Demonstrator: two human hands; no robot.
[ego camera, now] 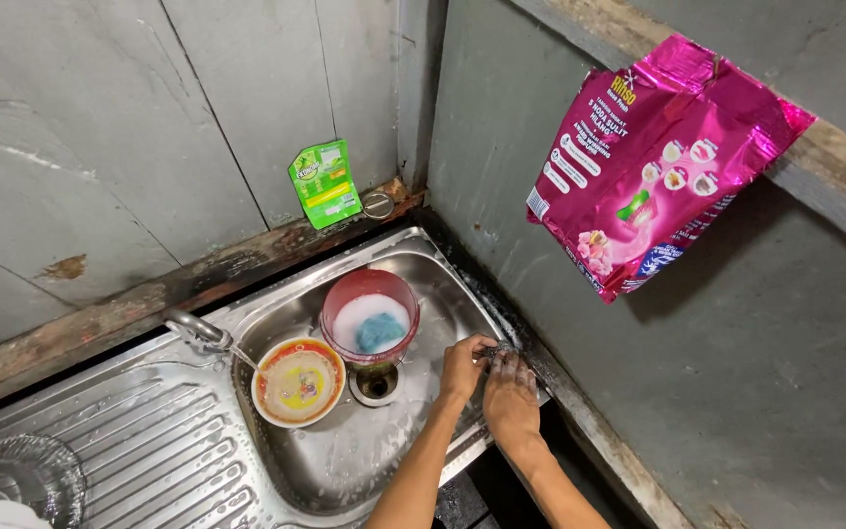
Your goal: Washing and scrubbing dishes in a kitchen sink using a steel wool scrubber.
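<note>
My left hand (462, 364) and my right hand (512, 394) meet at the right rim of the steel sink (345, 460). Both close their fingers on a small dark grey pad (497, 352) held against the rim; what kind of thing it is stays unclear. Inside the basin a red plastic bowl (343, 299) holds foamy water and a blue sponge (379, 332). Beside it lies a round bowl (298, 383) with an orange rim and a yellow inside. A thin stream from the tap (198, 331) runs into that bowl. The drain (376, 383) sits between the bowls and my hands.
A ribbed draining board (139, 441) extends left, with a clear glass dish (22, 475) at its far end. A green sachet (324, 183) and a small metal ring (378, 205) rest on the wooden ledge behind. A large pink detergent bag (653, 157) hangs from the right wall.
</note>
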